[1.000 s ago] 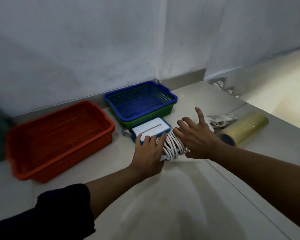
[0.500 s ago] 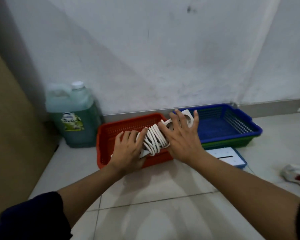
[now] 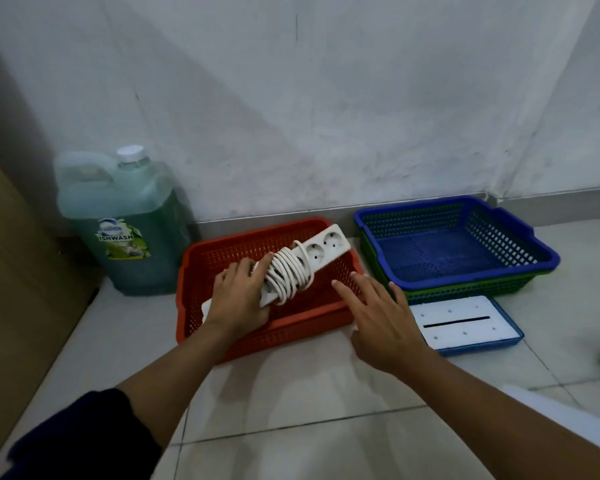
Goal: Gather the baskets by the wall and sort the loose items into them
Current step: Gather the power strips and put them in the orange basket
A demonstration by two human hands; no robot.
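Observation:
A white power strip (image 3: pixel 321 249) with its cord wound around it lies slanted across the orange basket (image 3: pixel 222 258), its far end resting on the basket's back right rim. My left hand (image 3: pixel 238 299) grips the strip's near end over the basket. My right hand (image 3: pixel 381 317) hovers over the basket's front right corner with fingers spread, holding nothing. A blue basket (image 3: pixel 513 230) is nested in a green basket (image 3: pixel 465 289) to the right, against the wall.
A green dishwash jug (image 3: pixel 122 223) stands left of the orange basket by the wall. A white block in a blue tray (image 3: pixel 465 322) lies in front of the blue basket. A brown board (image 3: pixel 18 271) borders the left side. The floor is pale tile.
My right hand has let go of the power strip and pulled back to the right. The strip has sunk lower onto the orange basket under my left hand. The view shifted left earlier.

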